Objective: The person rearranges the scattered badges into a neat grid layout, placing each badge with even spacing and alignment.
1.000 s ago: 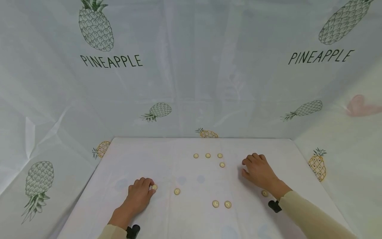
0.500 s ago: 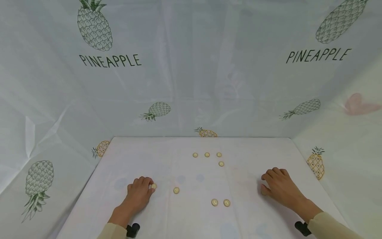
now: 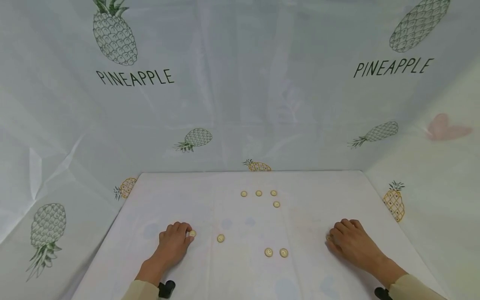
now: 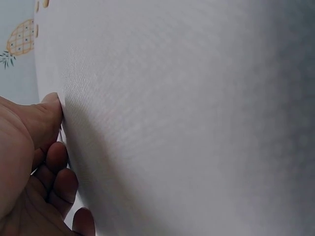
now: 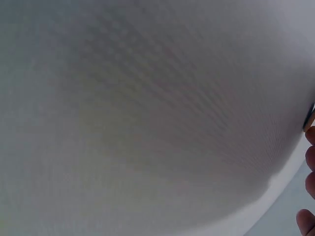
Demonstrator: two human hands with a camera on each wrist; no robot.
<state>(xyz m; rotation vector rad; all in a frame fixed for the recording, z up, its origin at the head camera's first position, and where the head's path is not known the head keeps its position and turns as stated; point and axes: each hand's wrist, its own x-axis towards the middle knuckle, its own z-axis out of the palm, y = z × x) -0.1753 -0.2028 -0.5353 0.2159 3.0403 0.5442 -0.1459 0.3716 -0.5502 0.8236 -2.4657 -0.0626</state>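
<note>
My left hand (image 3: 173, 243) rests low at the table's left and pinches a round, pale wooden game piece (image 3: 192, 233) between thumb and forefinger. In the left wrist view the thumb reaches down to the cloth with the other fingers curled below it. At the right, my right hand (image 3: 352, 245) pinches another such game piece (image 3: 328, 237), mostly covered by its fingers. The right wrist view catches only fingertips (image 5: 310, 157) at its edge, beside a sliver of the piece (image 5: 310, 119). A single game piece (image 3: 221, 238) lies right of my left hand.
Three game pieces form a row at the back, the middle one (image 3: 258, 193) between two others, with one more (image 3: 276, 204) in front. Two pieces, one here (image 3: 283, 253), lie side by side nearer me. White cloth covers the table (image 3: 240, 275); pineapple-printed sheeting (image 3: 240, 83) hangs around.
My right hand has moved right and towards me from the back right, and its fingers have closed on the game piece there. My left hand stays in place.
</note>
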